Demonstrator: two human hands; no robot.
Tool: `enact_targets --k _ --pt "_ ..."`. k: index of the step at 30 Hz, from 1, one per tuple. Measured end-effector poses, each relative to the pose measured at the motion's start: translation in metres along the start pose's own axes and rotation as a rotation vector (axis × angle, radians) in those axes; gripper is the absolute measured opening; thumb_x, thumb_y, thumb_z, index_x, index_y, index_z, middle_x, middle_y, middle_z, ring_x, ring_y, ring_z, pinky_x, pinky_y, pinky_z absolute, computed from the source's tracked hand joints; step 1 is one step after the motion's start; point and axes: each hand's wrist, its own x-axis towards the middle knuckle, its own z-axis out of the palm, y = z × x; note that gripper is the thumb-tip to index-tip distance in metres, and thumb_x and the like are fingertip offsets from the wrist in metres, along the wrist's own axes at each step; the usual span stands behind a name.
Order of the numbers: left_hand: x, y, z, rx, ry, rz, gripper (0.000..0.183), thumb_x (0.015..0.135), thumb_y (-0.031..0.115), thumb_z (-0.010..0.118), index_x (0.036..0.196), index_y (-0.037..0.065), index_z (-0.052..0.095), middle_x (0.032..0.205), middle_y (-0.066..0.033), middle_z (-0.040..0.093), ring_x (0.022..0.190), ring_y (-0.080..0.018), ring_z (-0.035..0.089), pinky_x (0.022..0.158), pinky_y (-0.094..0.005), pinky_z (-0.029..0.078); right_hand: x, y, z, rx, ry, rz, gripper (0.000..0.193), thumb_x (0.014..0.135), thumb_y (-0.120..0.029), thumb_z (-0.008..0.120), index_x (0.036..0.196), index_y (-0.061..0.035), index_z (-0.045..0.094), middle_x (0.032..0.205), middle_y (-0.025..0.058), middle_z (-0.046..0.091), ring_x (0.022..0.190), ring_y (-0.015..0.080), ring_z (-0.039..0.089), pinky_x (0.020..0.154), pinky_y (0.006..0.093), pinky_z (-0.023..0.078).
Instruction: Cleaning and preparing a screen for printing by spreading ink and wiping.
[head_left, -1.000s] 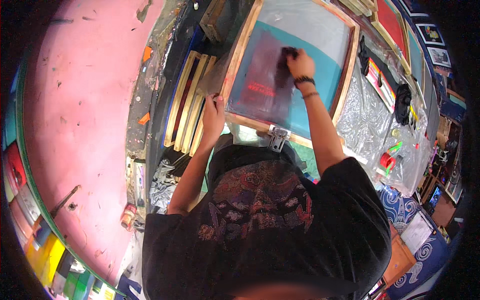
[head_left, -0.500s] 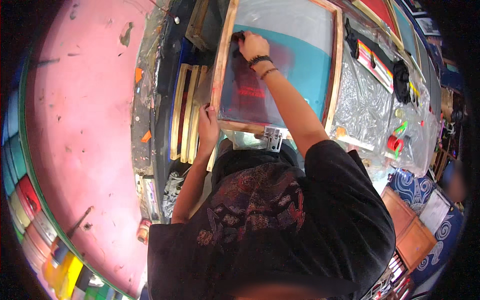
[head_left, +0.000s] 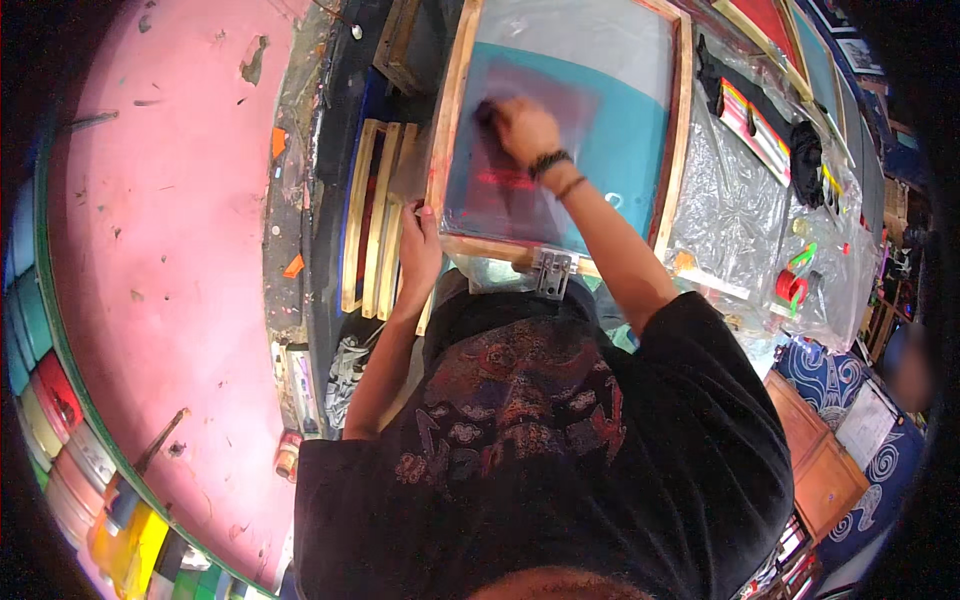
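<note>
A wooden-framed printing screen [head_left: 684, 130] lies in front of me, with teal coating over much of its mesh and a dark reddish area at the left. My right hand [head_left: 527, 132], blurred by motion and wearing bracelets, is closed on a dark rag [head_left: 487, 113] against that reddish area. The rag is mostly hidden under my fingers. At the frame's lower left corner, my left hand [head_left: 420, 245] grips the wooden side rail. A metal hinge clamp [head_left: 553, 274] sits at the frame's near edge, close to my body.
A long pink table [head_left: 190, 280] curves along the left. Several wooden frames [head_left: 378, 220] stand upright between it and the screen. On the right, plastic sheeting [head_left: 735, 200] covers a surface holding a red tape roll [head_left: 797, 287] and a black cloth [head_left: 804, 165].
My right hand has moved with the rag toward me and slightly right across the mesh. My left hand stays on the frame's lower left corner.
</note>
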Motion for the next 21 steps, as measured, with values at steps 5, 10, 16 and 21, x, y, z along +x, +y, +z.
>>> enact_targets --k 5,10,16,21 --pt "-0.004 0.006 -0.001 -0.074 0.041 0.035 0.042 0.108 0.035 0.042 0.126 -0.003 0.05 0.114 -0.0262 0.063 0.106 -0.0421 0.062 0.091 -0.0453 0.047 -0.091 -0.038 -0.005 0.181 -0.234 -0.567 0.029 0.081 -0.018 0.067 0.11 -0.0169 0.069 0.1 0.0078 0.066 0.094 0.03 0.066 0.077 0.0435 0.057" --pt "0.001 0.003 0.003 -0.037 0.036 0.02 0.044 0.108 0.036 0.042 0.128 -0.003 0.049 0.116 -0.0267 0.063 0.109 -0.0422 0.061 0.094 -0.0452 0.046 0.008 0.011 -0.02 -0.088 -0.162 -0.239 0.017 0.091 -0.025 0.06 0.103 -0.0152 0.068 0.095 0.0105 0.067 0.086 0.0324 0.067 0.072 0.0448 0.057" --pt "-0.004 -0.004 0.0 -0.038 0.058 -0.019 0.046 0.108 0.037 0.042 0.129 -0.003 0.049 0.118 -0.0283 0.062 0.111 -0.0424 0.061 0.095 -0.045 0.046 -0.006 -0.016 -0.02 0.091 -0.259 -0.298 0.025 0.088 -0.022 0.061 0.109 -0.0148 0.071 0.101 0.0131 0.071 0.092 0.0339 0.069 0.079 0.0456 0.057" --pt "-0.003 -0.001 0.0 -0.022 0.058 0.008 0.047 0.107 0.038 0.042 0.128 -0.004 0.049 0.119 -0.0283 0.062 0.11 -0.0422 0.061 0.095 -0.045 0.046 -0.085 -0.025 -0.012 0.266 -0.419 -0.748 0.032 0.082 -0.018 0.067 0.113 -0.0165 0.07 0.106 0.0105 0.068 0.094 0.0323 0.068 0.083 0.0442 0.058"
